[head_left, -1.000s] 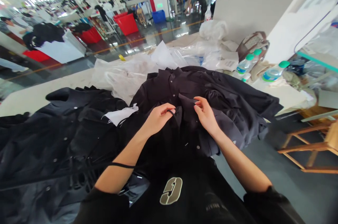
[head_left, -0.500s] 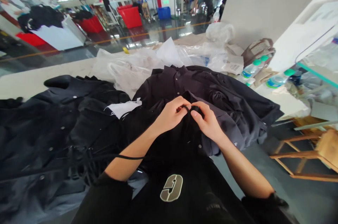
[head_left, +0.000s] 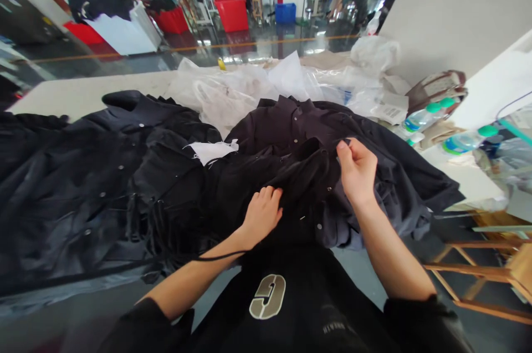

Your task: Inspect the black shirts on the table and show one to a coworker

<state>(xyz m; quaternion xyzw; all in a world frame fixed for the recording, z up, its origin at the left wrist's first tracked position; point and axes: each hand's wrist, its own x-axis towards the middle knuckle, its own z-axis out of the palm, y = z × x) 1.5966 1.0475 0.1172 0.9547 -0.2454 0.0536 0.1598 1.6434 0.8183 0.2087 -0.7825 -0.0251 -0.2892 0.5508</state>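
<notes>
A dark button-up shirt [head_left: 299, 137] lies crumpled on the table in front of me. My right hand [head_left: 357, 170] is raised above it, its fingers pinched on a fold of the shirt's fabric. My left hand [head_left: 261, 214] rests lower, its fingers curled into the dark cloth near the shirt's hem. A white label or paper scrap [head_left: 211, 151] lies on the black garments just left of my hands.
More dark garments [head_left: 83, 175] are heaped at the left. Clear plastic bags [head_left: 257, 84] lie behind the shirt. Water bottles [head_left: 424, 114] and a bag [head_left: 436, 87] stand at the right. A wooden stool [head_left: 490, 270] is at the lower right. Red bins and people are far behind.
My hands were together at the middle of the shirt. Now the right hand has lifted up and to the right with fabric, and the left hand has dropped lower.
</notes>
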